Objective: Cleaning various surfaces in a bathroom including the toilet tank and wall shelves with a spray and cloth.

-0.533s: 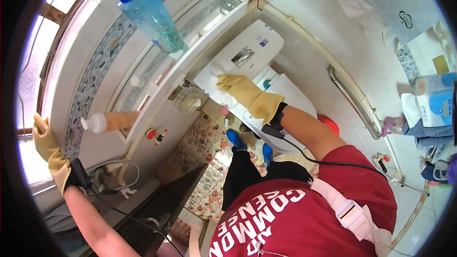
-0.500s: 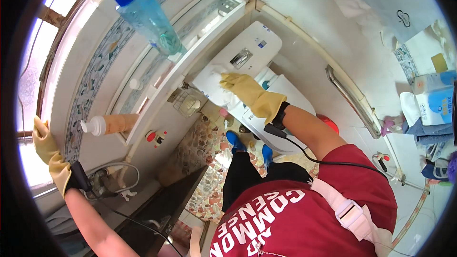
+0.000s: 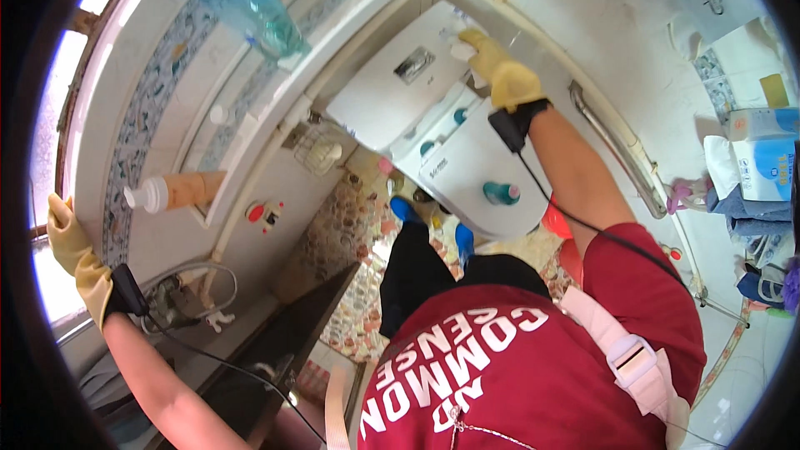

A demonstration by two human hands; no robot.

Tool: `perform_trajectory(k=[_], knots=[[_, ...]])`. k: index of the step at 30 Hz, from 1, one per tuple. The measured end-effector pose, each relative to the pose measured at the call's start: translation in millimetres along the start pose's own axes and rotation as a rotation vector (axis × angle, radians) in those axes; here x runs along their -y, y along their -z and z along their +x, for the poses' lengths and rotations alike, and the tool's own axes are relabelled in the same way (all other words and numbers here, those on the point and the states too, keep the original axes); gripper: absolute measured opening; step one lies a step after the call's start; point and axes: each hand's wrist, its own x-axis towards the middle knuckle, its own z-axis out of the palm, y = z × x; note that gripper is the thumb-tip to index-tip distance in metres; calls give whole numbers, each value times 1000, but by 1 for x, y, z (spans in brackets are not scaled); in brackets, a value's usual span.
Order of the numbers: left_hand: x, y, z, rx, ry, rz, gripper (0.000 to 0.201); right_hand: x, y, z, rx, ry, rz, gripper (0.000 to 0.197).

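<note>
My right hand (image 3: pixel 506 75), in a yellow rubber glove, is at the right end of the white toilet tank (image 3: pixel 375 87). Its fingers are closed on a white wad (image 3: pixel 463 51), perhaps tissue or cloth, pressed to the tank top. A metal flush button (image 3: pixel 414 65) sits in the middle of that top. The toilet lid (image 3: pixel 475 171) is down, with a teal bottle or cap (image 3: pixel 501 192) on it. Far to the left, my left hand (image 3: pixel 77 254), gloved likewise, rests with outstretched fingers against the window's edge and holds nothing.
A blue pump bottle (image 3: pixel 250 8) and an orange-tinted foam bottle (image 3: pixel 175 192) stand on the left wall shelf. A metal grab bar (image 3: pixel 612 150) runs along the right wall. Tissue packs (image 3: pixel 762 167) are at the right. A pebble-patterned floor (image 3: pixel 350 242) lies below.
My right hand has moved from the left end of the toilet tank to its right end with the white wad. The teal bottle on the lid is now uncovered. My left hand stays at the window.
</note>
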Motion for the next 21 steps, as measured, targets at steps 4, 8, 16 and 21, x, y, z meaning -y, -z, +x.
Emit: perform_trajectory(k=[4,8,16,21], knots=[[18,8,9,126,191,-124,62,35,-19,0,114,-99,-321,63],[-1,10,-1,96,160,-86,63,41,-20,-9,142,-111,-345,70],[-6,16,-13,143,103,-110,58,40,-21,-8,183,-144,-339,65],[-19,8,-12,71,-23,99,58,-4,-33,-3,24,-72,-95,53]])
